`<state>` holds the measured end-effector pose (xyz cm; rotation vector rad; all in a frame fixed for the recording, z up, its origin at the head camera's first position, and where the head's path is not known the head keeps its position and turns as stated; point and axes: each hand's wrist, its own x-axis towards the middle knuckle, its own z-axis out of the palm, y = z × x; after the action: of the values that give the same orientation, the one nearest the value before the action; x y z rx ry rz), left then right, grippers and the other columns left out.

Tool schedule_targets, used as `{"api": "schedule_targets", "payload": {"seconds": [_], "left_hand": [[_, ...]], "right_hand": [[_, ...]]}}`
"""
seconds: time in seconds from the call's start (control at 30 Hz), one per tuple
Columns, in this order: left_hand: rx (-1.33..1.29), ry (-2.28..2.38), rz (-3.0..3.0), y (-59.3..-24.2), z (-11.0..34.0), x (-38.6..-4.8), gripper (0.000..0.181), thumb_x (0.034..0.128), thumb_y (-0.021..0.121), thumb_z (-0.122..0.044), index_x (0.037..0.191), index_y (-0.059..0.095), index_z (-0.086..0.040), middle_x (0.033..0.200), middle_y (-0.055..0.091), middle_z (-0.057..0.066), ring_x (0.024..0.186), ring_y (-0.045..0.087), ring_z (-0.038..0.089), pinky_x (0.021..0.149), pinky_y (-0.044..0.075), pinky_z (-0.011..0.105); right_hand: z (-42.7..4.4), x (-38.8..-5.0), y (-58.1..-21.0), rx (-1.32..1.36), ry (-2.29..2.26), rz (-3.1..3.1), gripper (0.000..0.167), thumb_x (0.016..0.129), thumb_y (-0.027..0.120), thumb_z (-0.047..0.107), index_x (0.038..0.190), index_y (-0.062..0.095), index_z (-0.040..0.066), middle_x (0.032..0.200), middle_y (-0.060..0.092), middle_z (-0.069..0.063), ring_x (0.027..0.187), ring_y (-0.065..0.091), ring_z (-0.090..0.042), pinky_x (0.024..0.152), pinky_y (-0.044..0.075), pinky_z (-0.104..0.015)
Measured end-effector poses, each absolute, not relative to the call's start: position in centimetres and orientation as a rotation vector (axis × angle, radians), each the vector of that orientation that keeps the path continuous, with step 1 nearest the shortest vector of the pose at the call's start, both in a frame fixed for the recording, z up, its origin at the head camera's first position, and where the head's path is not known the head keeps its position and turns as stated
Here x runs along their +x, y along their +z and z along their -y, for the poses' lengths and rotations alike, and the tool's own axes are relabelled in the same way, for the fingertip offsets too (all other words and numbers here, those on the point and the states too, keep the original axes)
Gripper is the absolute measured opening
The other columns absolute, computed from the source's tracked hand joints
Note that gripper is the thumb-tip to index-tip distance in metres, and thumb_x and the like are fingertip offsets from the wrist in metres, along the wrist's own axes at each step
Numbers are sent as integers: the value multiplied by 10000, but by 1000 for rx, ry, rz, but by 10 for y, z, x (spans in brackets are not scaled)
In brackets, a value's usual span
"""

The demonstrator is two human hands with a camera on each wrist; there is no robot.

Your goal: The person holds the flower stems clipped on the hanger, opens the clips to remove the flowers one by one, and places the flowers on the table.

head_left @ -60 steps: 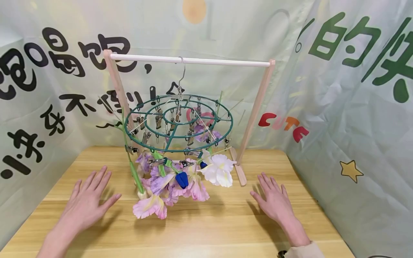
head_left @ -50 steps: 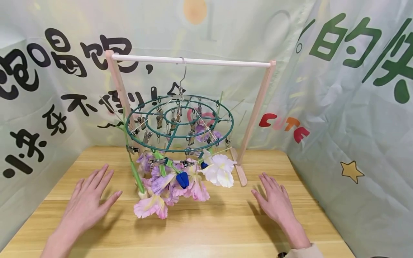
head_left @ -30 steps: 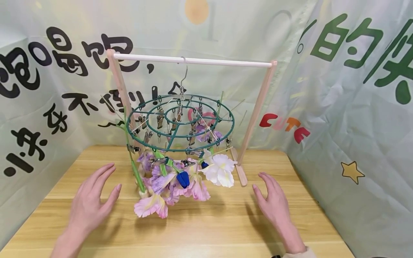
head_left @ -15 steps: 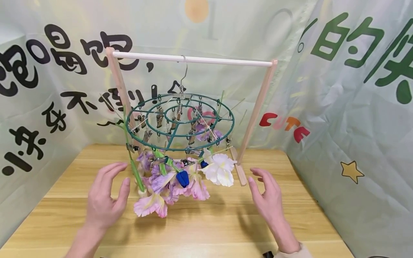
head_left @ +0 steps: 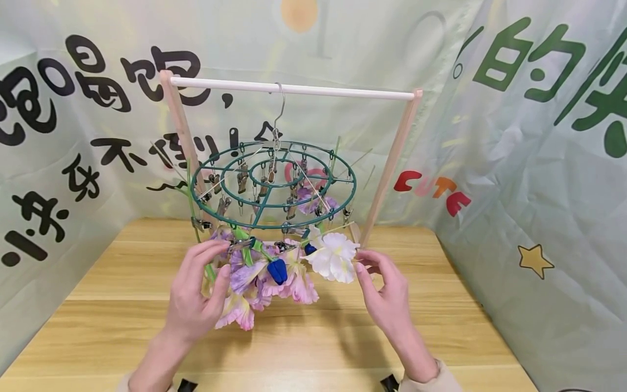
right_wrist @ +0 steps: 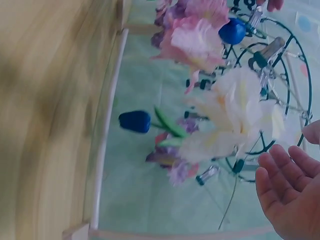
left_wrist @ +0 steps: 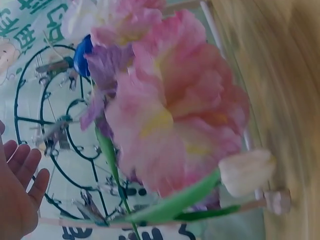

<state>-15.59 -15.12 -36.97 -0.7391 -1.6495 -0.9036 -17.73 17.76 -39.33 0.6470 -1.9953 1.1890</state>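
Observation:
A round green wire rack (head_left: pixel 264 206) with metal clips hangs by a hook from a white rod (head_left: pixel 294 91). Pink and purple flowers (head_left: pixel 247 277), a blue bud (head_left: pixel 277 271) and a white flower (head_left: pixel 334 258) hang below its front edge. My left hand (head_left: pixel 196 288), thumb and fingers apart, is at the left side of the flowers, its fingertips near a clip; whether they touch is unclear. Beside the white flower is my right hand (head_left: pixel 389 296), relaxed and apparently holding nothing. The left wrist view shows a pink flower (left_wrist: pixel 175 100) near that hand (left_wrist: pixel 20 195); in the right wrist view the fingers lie loosely bent.
Pink wooden posts (head_left: pixel 392 163) carry the rod at both ends and stand on the wooden table (head_left: pixel 294 348). A printed cloth (head_left: pixel 509 207) surrounds the table at the back and sides. A white bud (left_wrist: pixel 247 172) shows low in the left wrist view.
Both hands have moved inward from the sides to the flowers, the left rightward and the right leftward. Their fingers have gone from flat and spread to slightly bent. The rack hangs as before.

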Motion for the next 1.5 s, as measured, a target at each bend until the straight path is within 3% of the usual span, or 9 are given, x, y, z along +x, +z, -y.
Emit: {"api": "schedule_targets", "payload": {"seconds": [0.2, 0.57, 0.8, 1.03, 1.13, 1.5], "left_hand": [[-770, -949, 1624, -366, 137, -158, 443, 1083, 535, -244, 1123, 630, 186, 1098, 639, 329, 1060, 622, 405, 1083, 478, 244], [-820, -951, 1628, -365, 117, -160, 398, 1078, 542, -221, 1170, 634, 156, 1145, 644, 289, 1052, 613, 394, 1069, 466, 218], [-778, -1003, 1687, -369, 106, -165, 385, 1070, 554, -229, 1237, 638, 107, 1206, 653, 240, 1048, 634, 327, 939, 513, 230], [-719, -1061, 1841, -373, 98, -168, 404, 979, 653, -116, 1344, 606, 51, 1328, 639, 172, 1192, 631, 324, 1106, 454, 243], [-688, -1084, 1913, -374, 95, -168, 450, 954, 701, -80, 1379, 593, 24, 1359, 632, 152, 1224, 627, 304, 1113, 459, 266], [-606, -1116, 1979, -378, 89, -172, 416, 939, 755, -76, 1332, 631, -18, 1247, 670, 100, 1060, 675, 235, 917, 554, 360]], "right_hand": [[-161, -174, -385, 659, 1230, 1978, 253, 935, 686, -80, 1175, 698, 0, 1108, 725, -98, 954, 668, -123, 805, 550, -178], [-135, -172, -376, 702, 1344, 1939, 223, 971, 667, -47, 1180, 702, 25, 1111, 714, -83, 942, 660, -184, 828, 561, -207], [-120, -173, -370, 753, 1339, 1878, 241, 950, 681, -61, 1162, 716, 48, 1083, 720, -73, 940, 649, -231, 839, 566, -214], [-108, -179, -366, 683, 1456, 1981, 201, 981, 692, 21, 1182, 710, 9, 1093, 740, -64, 940, 687, -190, 842, 589, -233], [-104, -184, -366, 638, 1554, 2033, 213, 994, 693, 53, 1199, 700, -2, 1100, 740, -79, 955, 695, -196, 844, 593, -254], [-90, -195, -371, 597, 1781, 1936, 164, 965, 689, -34, 1123, 680, -78, 1091, 721, -213, 933, 687, -150, 838, 581, -228]]}}
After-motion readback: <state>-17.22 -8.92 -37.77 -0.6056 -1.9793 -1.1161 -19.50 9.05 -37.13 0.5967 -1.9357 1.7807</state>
